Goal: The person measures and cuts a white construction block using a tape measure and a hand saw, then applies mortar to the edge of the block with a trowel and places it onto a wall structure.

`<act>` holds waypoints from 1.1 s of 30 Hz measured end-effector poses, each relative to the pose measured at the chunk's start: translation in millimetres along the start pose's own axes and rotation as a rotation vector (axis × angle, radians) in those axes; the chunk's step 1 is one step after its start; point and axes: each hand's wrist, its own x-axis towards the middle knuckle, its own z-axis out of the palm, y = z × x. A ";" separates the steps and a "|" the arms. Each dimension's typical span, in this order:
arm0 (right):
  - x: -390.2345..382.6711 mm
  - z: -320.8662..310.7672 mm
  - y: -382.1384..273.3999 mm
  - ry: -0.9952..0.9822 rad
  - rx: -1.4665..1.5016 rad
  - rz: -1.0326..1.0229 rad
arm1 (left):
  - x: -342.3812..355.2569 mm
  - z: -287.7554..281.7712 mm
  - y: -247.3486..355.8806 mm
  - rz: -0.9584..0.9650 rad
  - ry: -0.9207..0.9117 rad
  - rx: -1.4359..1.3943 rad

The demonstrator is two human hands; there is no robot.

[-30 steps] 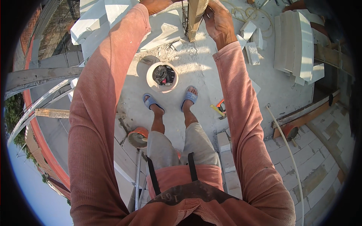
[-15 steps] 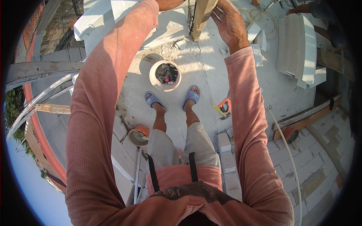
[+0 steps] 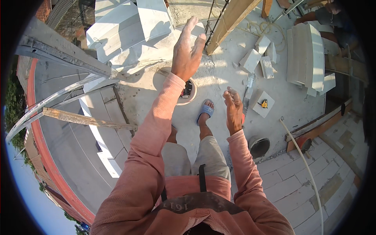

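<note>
Concrete slab (image 3: 219, 74) lies below you, dusty and sunlit, with one white bucket (image 3: 187, 92) on it, tools showing inside. Your left hand (image 3: 188, 55) is raised above the bucket, fingers spread, holding nothing. Your right hand (image 3: 234, 109) hangs right of the bucket, fingers loosely curled, also empty. One wooden beam (image 3: 231, 21) slants up beyond the bucket, just right of your left hand. Three loose white blocks (image 3: 250, 59) lie farther right, and one blue sandal (image 3: 205, 111) shows beside the bucket.
</note>
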 end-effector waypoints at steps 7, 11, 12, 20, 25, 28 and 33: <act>-90.4 93.8 40.9 -0.043 -0.216 -0.070 | -265.5 -127.3 55.5 -0.706 0.120 -0.329; -102.5 136.2 35.1 0.012 -0.227 -0.089 | -349.6 -227.8 73.7 -0.891 -0.016 -0.241; -103.0 146.9 32.7 0.021 -0.233 -0.076 | -360.9 -252.4 76.5 -0.953 -0.028 -0.218; -23.9 266.9 0.1 0.181 -0.449 -0.275 | -422.5 -354.4 -9.2 -1.153 -0.131 0.169; 83.1 326.9 7.7 0.310 -0.429 -0.371 | -385.3 -354.0 -11.7 -1.115 -0.287 0.216; 150.0 282.8 24.0 0.043 -0.444 -0.349 | -310.2 -345.1 4.7 -0.743 -0.633 0.466; 112.3 354.5 -44.7 0.307 -0.348 -0.543 | -132.9 -387.7 83.2 -0.843 -0.292 -0.014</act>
